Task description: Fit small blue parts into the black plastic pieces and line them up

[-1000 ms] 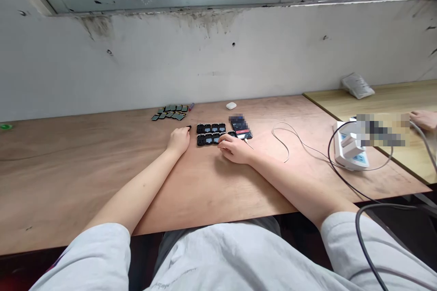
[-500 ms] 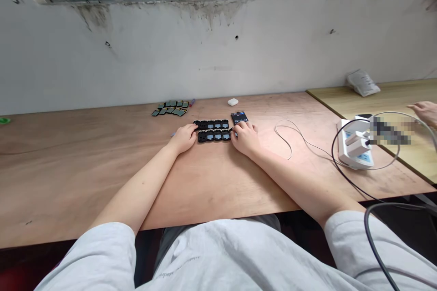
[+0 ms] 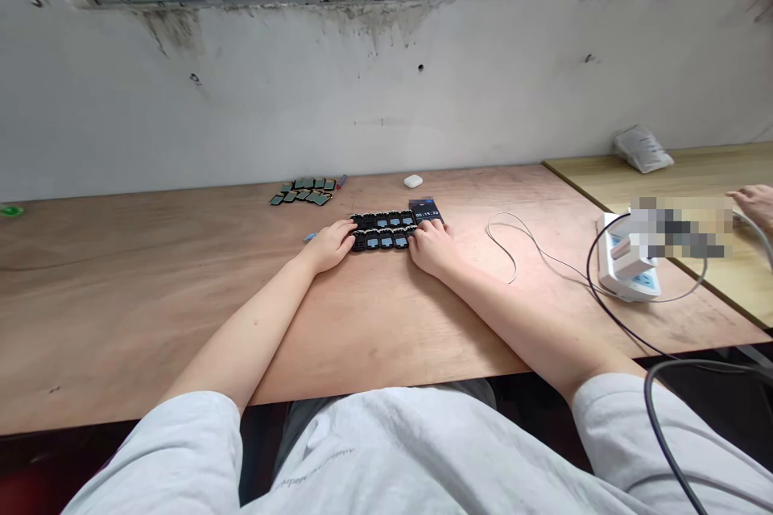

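The person's left hand (image 3: 331, 245) rests palm down on the brown wooden bench (image 3: 362, 322), its fingers partly bent and its fingertips at the left ends of two black plastic rows of square units. The right hand (image 3: 433, 248) lies palm down too, with fingers loosely curved, touching the right end of the near row. I cannot tell whether either hand is actually gripping a unit or only pressing against it.

The far black row (image 3: 382, 220) and the near black row (image 3: 380, 240) run side by side from left to right, between the two hands. Three blue-grey rectangular patches can be counted in each, six altogether; fingers cover the row ends, so the total of units is unclear.

One dark rectangular phone (image 3: 424, 209) with pale digits lies just beyond the right hand, which hides its near part. One small blue object (image 3: 310, 237) sits just left of the left hand.

Farther left, flat grey-green squares with dark edges (image 3: 308, 197) lie in two lines, apparently five in each, though some overlap. Beside them, on the right, is one slim reddish-purple stick (image 3: 341, 182). One white rounded case (image 3: 413, 181) lies farther right, near the wall.
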A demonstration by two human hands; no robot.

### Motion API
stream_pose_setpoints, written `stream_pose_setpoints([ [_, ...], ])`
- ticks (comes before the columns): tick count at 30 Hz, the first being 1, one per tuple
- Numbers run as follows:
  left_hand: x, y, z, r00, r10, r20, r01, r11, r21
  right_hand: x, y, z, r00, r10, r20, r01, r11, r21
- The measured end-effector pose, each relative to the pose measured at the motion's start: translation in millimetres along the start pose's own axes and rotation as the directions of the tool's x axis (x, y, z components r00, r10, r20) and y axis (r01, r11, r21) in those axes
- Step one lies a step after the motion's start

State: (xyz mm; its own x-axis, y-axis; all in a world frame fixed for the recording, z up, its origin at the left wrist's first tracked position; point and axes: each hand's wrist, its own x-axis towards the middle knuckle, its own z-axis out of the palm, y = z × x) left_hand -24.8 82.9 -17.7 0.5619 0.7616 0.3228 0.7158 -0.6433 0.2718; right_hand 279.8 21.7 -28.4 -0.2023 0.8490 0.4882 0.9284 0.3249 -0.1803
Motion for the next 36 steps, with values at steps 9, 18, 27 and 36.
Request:
stream_pose_setpoints([
  [9,-35.1,27.4,-5.5,0.974,0.129,-0.187,-0.097,0.98,0.173,-2.4,-7.4,-5.3,0.997,-0.066,-0.035,0.066,0.998,-0.019],
  [18,-39.6,43.8,-6.7,0.906,0.415,-0.079,-0.393,0.897,0.202,-5.4,-18.2,-14.2,0.986,-0.163,-0.032,0.162,0.987,-0.009],
  [27,-45.7,46.9,-10.3,0.903,0.427,-0.043,-0.417,0.896,0.153,-9.5,-23.3,-17.9,0.751,-0.658,0.053,0.556,0.675,0.486],
  [36,-41.9,63.4,-7.8,0.912,0.409,0.037,-0.409,0.913,0.003,-8.2,-20.7,-6.8,0.764,-0.643,0.055,0.566,0.71,0.419],
])
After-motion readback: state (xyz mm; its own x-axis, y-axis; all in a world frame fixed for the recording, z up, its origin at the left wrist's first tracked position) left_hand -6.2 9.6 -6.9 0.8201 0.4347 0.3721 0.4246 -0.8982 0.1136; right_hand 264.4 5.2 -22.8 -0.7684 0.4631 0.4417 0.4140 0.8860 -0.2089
